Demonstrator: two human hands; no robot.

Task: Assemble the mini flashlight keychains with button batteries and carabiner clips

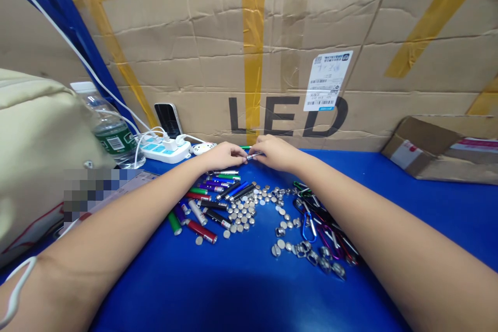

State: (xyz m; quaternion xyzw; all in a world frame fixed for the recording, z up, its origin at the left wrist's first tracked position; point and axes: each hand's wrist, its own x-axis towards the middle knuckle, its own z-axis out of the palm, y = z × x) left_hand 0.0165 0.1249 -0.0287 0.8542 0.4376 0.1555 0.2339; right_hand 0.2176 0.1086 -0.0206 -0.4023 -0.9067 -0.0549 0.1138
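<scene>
My left hand (pixel 224 155) and my right hand (pixel 275 152) meet at the far side of the blue table (pixel 241 290), both closed on a small dark metal pen-light tube (pixel 253 155) held between their fingertips. Below the hands lie several coloured pen-light tubes (pixel 202 207) in red, green, blue, purple and black. A scatter of silver button cells (pixel 249 207) lies beside them. To the right is a heap of coloured carabiner clips (pixel 322 228), and small metal caps (pixel 307 251) lie in front of it.
A taped cardboard wall marked LED (pixel 288 114) closes the back. A white power strip (pixel 165 149) with cables, a phone (pixel 168 119) and a water bottle (pixel 111 135) stand back left. A beige bag (pixel 35 150) is at left, a flattened carton (pixel 443 150) at right.
</scene>
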